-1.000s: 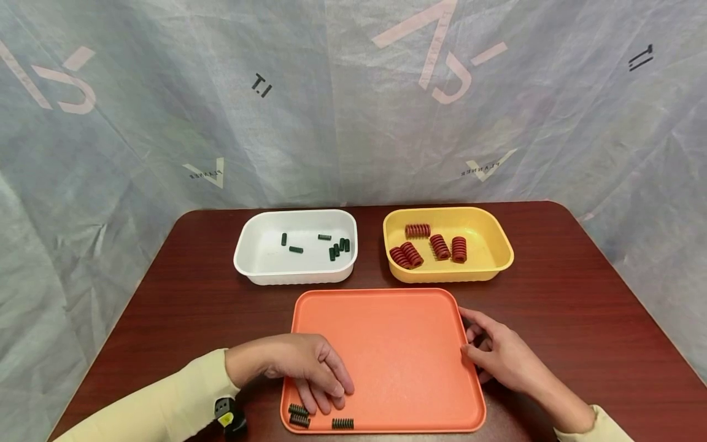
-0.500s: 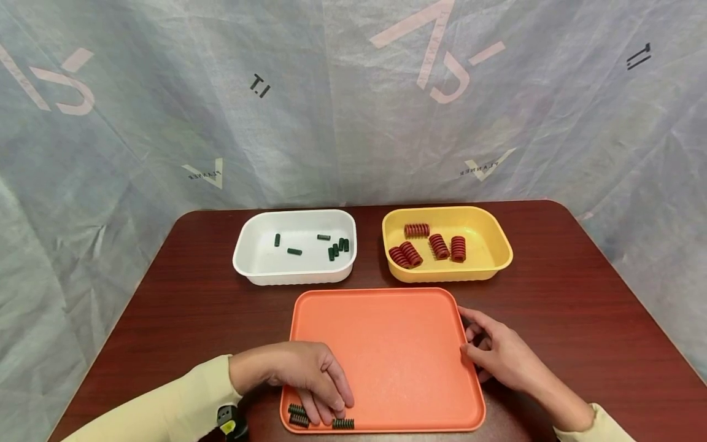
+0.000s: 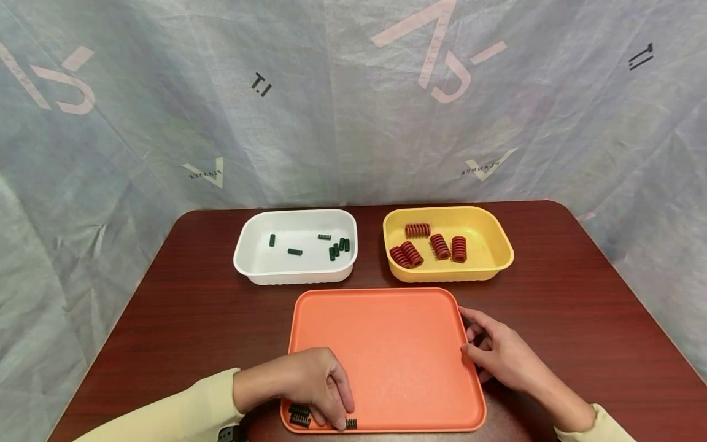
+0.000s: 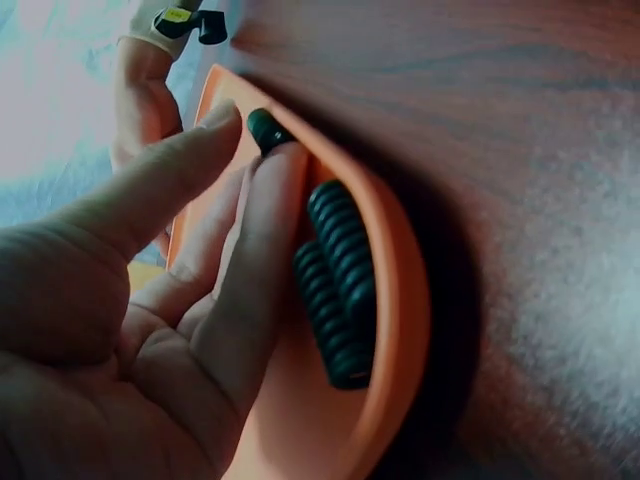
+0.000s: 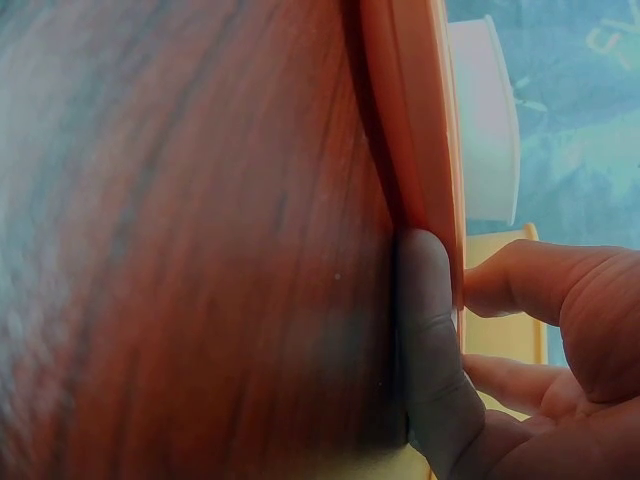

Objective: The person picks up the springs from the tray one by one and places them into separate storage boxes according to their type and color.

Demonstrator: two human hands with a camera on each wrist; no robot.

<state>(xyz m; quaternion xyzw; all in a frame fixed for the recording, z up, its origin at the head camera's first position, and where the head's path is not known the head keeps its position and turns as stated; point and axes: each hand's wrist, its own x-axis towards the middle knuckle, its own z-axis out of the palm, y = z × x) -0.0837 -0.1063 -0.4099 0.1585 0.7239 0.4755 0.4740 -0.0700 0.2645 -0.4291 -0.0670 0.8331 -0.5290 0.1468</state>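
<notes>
My left hand (image 3: 317, 383) reaches over the near left corner of the orange tray (image 3: 386, 356). Its thumb and fingers close around a small dark green spring (image 3: 351, 423), partly hidden by the fingertips. Beside that hand, two more dark springs (image 4: 345, 250) lie side by side against the tray's rim, as the left wrist view shows. At the tray's right edge my right hand (image 3: 499, 356) grips the rim. In the right wrist view its thumb (image 5: 510, 280) is on the rim's upper side and a finger (image 5: 428, 290) is along the outer side.
Behind the tray stand a white bin (image 3: 265, 264) with several small green springs (image 3: 295, 252), and a yellow bin (image 3: 486, 273) with several larger red springs (image 3: 440, 247). All rest on a dark red-brown table (image 3: 569, 288). A grey cloth (image 3: 342, 123) hangs behind.
My left hand has lowered toward the tray's near edge, its fingers closing on the single spring, which has shifted slightly right. One green spring in the white bin has rolled left. My right hand stays put.
</notes>
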